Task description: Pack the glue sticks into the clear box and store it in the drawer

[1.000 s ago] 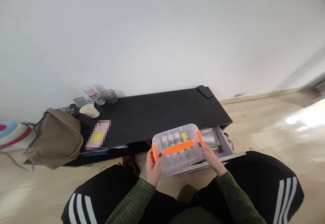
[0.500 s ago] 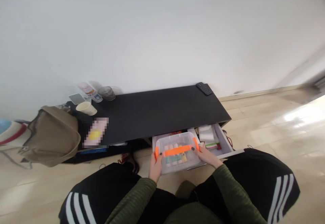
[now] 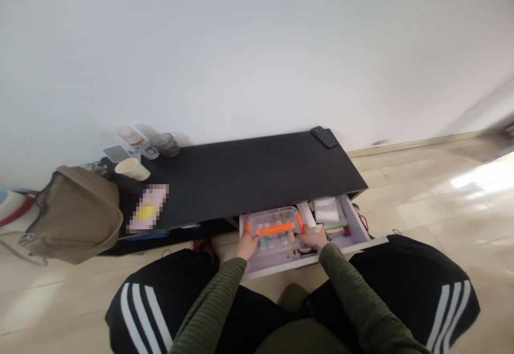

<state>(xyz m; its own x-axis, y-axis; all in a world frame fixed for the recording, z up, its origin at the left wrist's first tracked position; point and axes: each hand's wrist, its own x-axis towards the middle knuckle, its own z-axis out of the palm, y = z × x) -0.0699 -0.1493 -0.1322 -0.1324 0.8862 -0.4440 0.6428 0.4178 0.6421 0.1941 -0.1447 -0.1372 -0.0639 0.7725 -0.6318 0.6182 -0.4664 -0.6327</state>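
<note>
Transparent box (image 3: 276, 230) gripped between left hand (image 3: 246, 246), right hand (image 3: 315, 237).

Arms (image 3: 214, 306) extended (fingers (image 3: 306, 236) gripping).

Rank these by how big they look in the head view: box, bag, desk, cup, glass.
1. Desk
2. Bag
3. Box
Cup and glass look smallest, too alike to rank.
</note>
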